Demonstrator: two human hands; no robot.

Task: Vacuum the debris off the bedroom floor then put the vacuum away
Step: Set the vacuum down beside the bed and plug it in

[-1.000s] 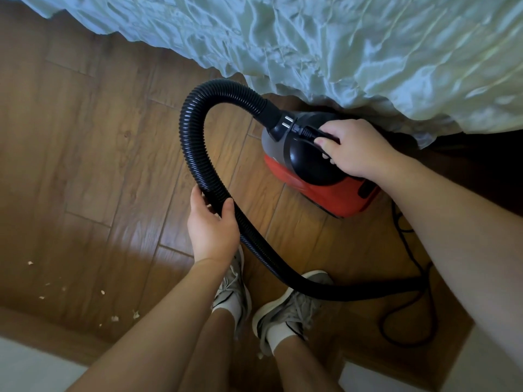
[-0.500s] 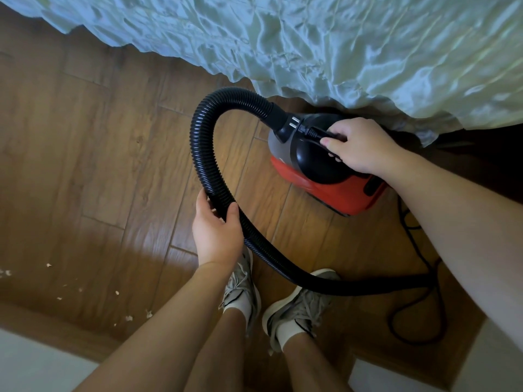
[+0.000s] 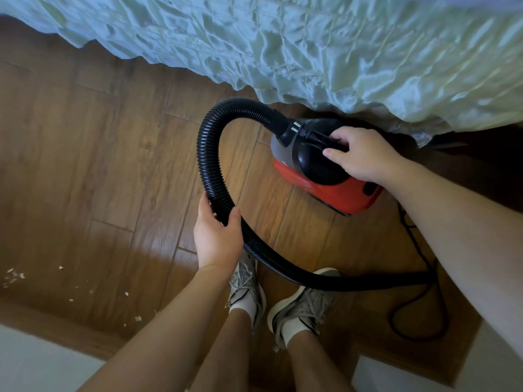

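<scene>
Head view, left hand (image 3: 216, 239) gripping black hose (image 3: 209, 154), right hand (image 3: 359, 157) curled round handle (image 3: 315, 136) — red vacuum (image 3: 334, 193), floor debris (image 3: 12, 275).

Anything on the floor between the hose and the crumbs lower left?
Nothing visible: only bare wood floor lies between the hose, held by the left hand, and the crumbs. Its far end is hidden behind the right arm.
</scene>
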